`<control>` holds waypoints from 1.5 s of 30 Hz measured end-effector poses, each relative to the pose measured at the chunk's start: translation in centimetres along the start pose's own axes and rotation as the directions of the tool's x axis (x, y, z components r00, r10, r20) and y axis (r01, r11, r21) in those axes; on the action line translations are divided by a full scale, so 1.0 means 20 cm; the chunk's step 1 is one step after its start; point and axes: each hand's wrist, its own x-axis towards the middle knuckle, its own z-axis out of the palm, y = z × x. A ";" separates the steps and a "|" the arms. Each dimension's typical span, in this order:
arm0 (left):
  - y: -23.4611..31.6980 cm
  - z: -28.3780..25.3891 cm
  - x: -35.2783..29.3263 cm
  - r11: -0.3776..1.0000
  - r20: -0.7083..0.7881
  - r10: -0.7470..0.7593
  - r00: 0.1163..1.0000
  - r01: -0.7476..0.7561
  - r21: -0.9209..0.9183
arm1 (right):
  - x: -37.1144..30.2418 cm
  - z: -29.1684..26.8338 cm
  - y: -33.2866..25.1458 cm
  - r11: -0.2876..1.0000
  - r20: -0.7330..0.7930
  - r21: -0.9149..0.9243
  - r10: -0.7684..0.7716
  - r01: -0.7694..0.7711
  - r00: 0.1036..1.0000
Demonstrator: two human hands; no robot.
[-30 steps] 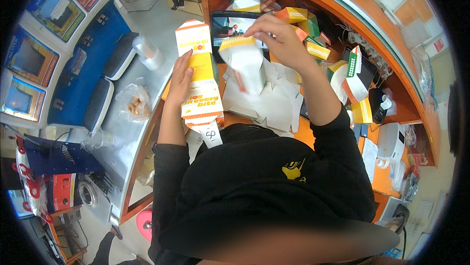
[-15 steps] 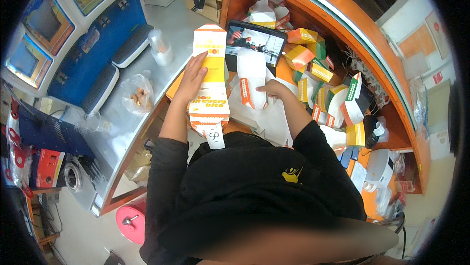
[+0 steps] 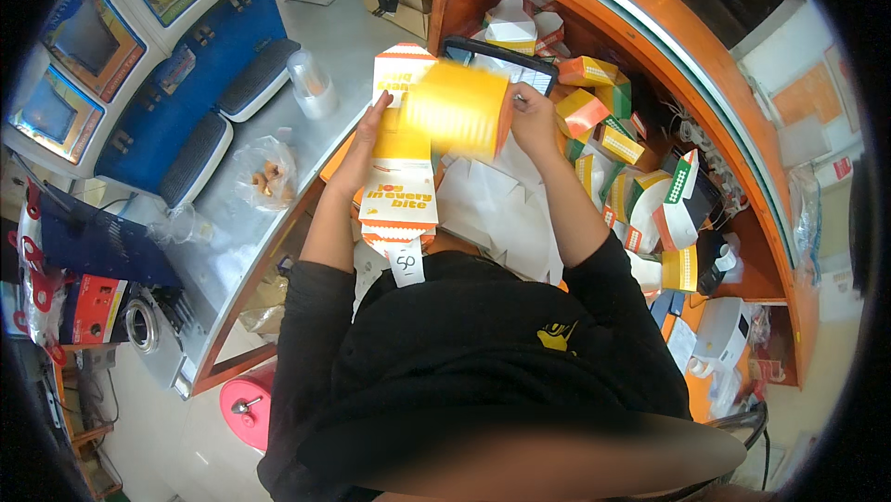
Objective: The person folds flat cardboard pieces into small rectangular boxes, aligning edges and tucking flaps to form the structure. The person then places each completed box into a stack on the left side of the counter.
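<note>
A blurred yellow food carton (image 3: pixel 457 110) hangs tilted over the work surface, and my right hand (image 3: pixel 532 122) has closed on its right edge. It partly covers a stack of flat, unfolded cartons (image 3: pixel 399 203) in white, yellow and orange, which lies right in front of me. Along the left side of that stack rests my left hand (image 3: pixel 369 138), fingers stretched out and holding nothing; its thumb side is hard to make out. A white paper tag (image 3: pixel 406 263) sticks out from the stack's near end. White flat carton sheets (image 3: pixel 487 205) lie to the right of the stack.
Folded cartons (image 3: pixel 617 145) are heaped at the right inside an orange counter (image 3: pixel 780 224). A tablet (image 3: pixel 501 54) stands behind the carton. On the metal counter at left are plastic cups (image 3: pixel 314 89), a bag of food (image 3: pixel 266 173) and a blue drinks dispenser (image 3: pixel 176 98).
My right hand has lifted and swung the carton left over the stack, turning its yellow side up. My left hand has slid from the stack's top to its left edge.
</note>
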 end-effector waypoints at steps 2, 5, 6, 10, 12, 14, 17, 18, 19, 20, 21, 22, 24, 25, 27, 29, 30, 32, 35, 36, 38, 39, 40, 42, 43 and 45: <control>0.01 -0.01 -0.01 0.986 -0.004 -0.012 1.000 0.011 -0.165 | 0.07 0.13 0.03 0.961 -0.020 -0.113 -0.258 0.254 0.966; 0.01 -0.05 -0.02 0.918 -0.031 -0.073 0.997 0.055 -0.394 | 0.13 0.26 0.04 0.878 0.031 -0.304 -0.378 0.369 0.925; 0.02 -0.05 -0.03 0.874 -0.078 -0.095 0.992 0.045 -0.485 | 0.15 0.31 0.05 0.871 0.030 -0.311 -0.390 0.380 0.920; 0.03 -0.05 -0.06 0.886 -0.136 -0.154 0.979 0.076 -0.457 | 0.18 0.46 0.09 0.859 0.091 -0.284 -0.417 0.425 0.904; 0.04 -0.04 -0.06 0.890 -0.162 -0.184 0.969 0.095 -0.446 | 0.20 0.48 0.14 0.853 0.125 -0.297 -0.411 0.429 0.903; 0.06 -0.04 -0.04 0.959 -0.158 -0.160 0.974 0.115 -0.261 | 0.22 0.48 0.19 0.834 0.161 -0.310 -0.428 0.457 0.889; 0.08 -0.05 0.01 0.936 -0.176 -0.233 0.956 0.171 -0.309 | 0.24 0.45 0.26 0.825 0.179 -0.334 -0.419 0.456 0.890; 0.09 -0.06 0.02 0.931 -0.168 -0.262 0.950 0.203 -0.305 | 0.25 0.44 0.27 0.804 0.186 -0.361 -0.434 0.472 0.881; 0.10 -0.07 0.03 0.930 -0.152 -0.271 0.951 0.217 -0.296 | 0.26 0.44 0.27 0.773 0.204 -0.386 -0.461 0.503 0.864; 0.10 -0.08 0.05 0.929 -0.147 -0.286 0.947 0.236 -0.284 | 0.27 0.43 0.27 0.802 0.181 -0.378 -0.426 0.462 0.886; 0.11 -0.08 0.05 0.941 -0.150 -0.266 0.952 0.223 -0.254 | 0.28 0.43 0.25 0.820 0.171 -0.366 -0.405 0.439 0.898; 0.11 -0.08 0.06 0.943 -0.133 -0.266 0.955 0.228 -0.243 | 0.29 0.43 0.24 0.841 0.156 -0.375 -0.358 0.390 0.921; 0.10 -0.08 0.07 0.949 -0.113 -0.261 0.959 0.234 -0.211 | 0.31 0.44 0.18 0.980 0.092 -0.093 -0.170 0.178 0.981; 0.10 -0.08 0.07 0.943 -0.107 -0.271 0.957 0.242 -0.228 | 0.31 0.45 0.15 0.997 0.091 0.067 -0.036 0.030 0.995; 0.08 -0.08 0.06 0.937 -0.098 -0.270 0.958 0.238 -0.257 | 0.29 0.50 0.10 0.987 0.102 0.142 -0.094 0.080 0.990; 0.06 -0.08 0.05 0.932 -0.094 -0.265 0.960 0.230 -0.280 | 0.28 0.52 0.05 0.998 0.116 0.023 -0.059 0.057 0.991; 0.05 -0.08 0.05 0.935 -0.093 -0.253 0.963 0.219 -0.279 | 0.29 0.53 0.03 0.997 0.135 -0.011 -0.068 0.070 0.988; 0.04 -0.09 0.05 0.918 -0.105 -0.277 0.955 0.231 -0.322 | 0.31 0.56 0.03 0.998 0.138 -0.042 0.055 -0.050 0.989; 0.04 -0.10 0.05 0.892 -0.138 -0.320 0.937 0.249 -0.378 | 0.36 0.57 0.06 0.988 0.174 -0.095 0.136 -0.121 0.975; 0.05 -0.10 0.06 0.882 -0.159 -0.341 0.927 0.257 -0.395 | 0.36 0.58 0.08 0.984 0.181 -0.086 0.168 -0.155 0.969; 0.06 -0.10 0.07 0.897 -0.162 -0.327 0.931 0.253 -0.362 | 0.36 0.58 0.12 0.980 0.185 -0.133 0.170 -0.146 0.968; 0.07 -0.09 0.07 0.904 -0.169 -0.324 0.931 0.252 -0.347 | 0.33 0.58 0.13 0.976 0.186 -0.190 0.141 -0.105 0.972; 0.07 -0.09 0.06 0.898 -0.154 -0.329 0.932 0.258 -0.357 | 0.31 0.58 0.13 0.969 0.186 -0.241 0.101 -0.055 0.977; 0.07 -0.09 0.05 0.885 -0.123 -0.343 0.931 0.276 -0.375 | 0.26 0.58 0.09 0.987 0.082 -0.143 -0.060 0.071 0.995; 0.07 -0.09 0.04 0.892 -0.120 -0.332 0.936 0.270 -0.362 | 0.22 0.59 0.06 0.999 0.028 -0.024 -0.045 0.045 0.999; 0.05 -0.08 0.03 0.914 -0.099 -0.266 0.959 0.218 -0.342 | 0.16 0.59 -0.05 0.995 -0.038 0.035 -0.092 0.094 0.995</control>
